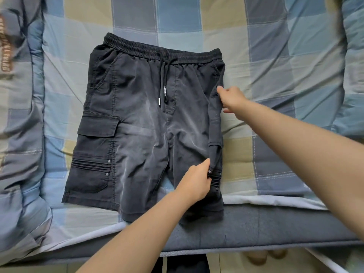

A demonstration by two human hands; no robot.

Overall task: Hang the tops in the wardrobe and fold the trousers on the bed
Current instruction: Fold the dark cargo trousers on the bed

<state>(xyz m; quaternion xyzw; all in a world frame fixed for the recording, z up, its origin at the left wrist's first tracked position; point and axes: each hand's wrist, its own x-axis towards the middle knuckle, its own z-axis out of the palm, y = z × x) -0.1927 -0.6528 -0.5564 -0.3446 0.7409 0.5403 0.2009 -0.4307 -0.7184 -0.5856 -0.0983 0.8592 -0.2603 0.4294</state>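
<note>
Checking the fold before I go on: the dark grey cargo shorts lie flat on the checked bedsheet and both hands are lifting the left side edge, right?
Not quite. In the head view both hands, left hand and right hand, pinch the right side edge of the dark grey cargo shorts, not the left. The shorts do lie on the checked bedsheet.

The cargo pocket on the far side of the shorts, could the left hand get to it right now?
Probably yes. The cargo pocket lies flat and uncovered on the shorts, with nothing between it and the left hand. That hand would first have to release the raised edge it pinches.
</note>
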